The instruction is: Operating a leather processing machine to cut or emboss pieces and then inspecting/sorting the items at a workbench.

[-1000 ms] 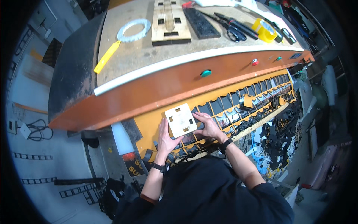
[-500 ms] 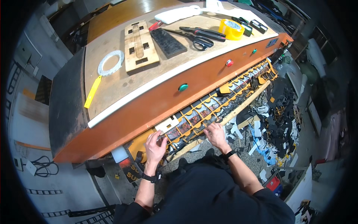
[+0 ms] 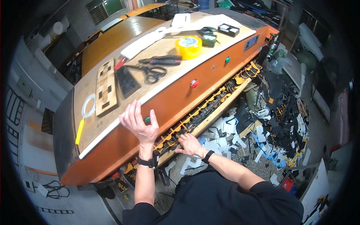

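Note:
My left hand is raised at the orange front of a bench-like machine, fingers spread and holding nothing. It partly covers a green push button. Lower and to the right, my right hand rests at a long wooden bar, its fingers stretched towards a yellow ribbed rack under the machine's edge. A red push button and another green button sit farther along the front panel.
On the machine top lie a slotted wooden board, a black block, scissors, pliers, yellow tape, a white ring and a yellow cutter. Offcuts litter the floor at right.
My left hand has risen from the rack to the front panel by the green button. My right hand stays low by the bar. Less of the rack shows, and the view has shifted.

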Action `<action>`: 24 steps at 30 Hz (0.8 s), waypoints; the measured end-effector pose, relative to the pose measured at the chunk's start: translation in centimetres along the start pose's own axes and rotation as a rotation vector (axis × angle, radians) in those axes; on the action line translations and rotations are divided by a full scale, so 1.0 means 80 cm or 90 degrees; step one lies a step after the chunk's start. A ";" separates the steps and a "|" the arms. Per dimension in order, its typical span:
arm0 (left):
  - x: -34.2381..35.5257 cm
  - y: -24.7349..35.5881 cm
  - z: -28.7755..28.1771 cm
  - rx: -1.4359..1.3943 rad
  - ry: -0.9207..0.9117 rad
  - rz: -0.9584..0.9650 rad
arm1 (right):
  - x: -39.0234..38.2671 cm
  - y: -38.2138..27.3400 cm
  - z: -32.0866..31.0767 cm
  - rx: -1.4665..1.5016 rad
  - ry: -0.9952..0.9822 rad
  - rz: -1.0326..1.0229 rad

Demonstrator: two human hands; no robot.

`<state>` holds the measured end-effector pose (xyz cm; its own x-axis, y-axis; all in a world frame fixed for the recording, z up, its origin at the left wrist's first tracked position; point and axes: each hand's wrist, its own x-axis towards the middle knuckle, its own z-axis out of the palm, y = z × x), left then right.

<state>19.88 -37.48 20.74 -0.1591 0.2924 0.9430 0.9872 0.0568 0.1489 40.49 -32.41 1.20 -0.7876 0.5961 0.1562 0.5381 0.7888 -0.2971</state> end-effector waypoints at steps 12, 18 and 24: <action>0.003 0.003 0.109 0.175 0.194 0.068 | 0.045 0.384 -0.307 0.451 0.597 0.196; 0.002 0.012 0.073 0.203 0.111 0.042 | 0.048 0.327 -0.275 0.625 0.447 0.196; 0.044 0.020 0.010 0.128 -0.127 0.016 | 0.043 0.290 -0.181 0.669 0.563 0.215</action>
<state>20.90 -35.55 24.08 -0.1537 0.4772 0.8653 0.9723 0.2292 0.0463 54.63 -9.89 8.49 -0.0117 0.9366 0.3502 -0.1201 0.3464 -0.9304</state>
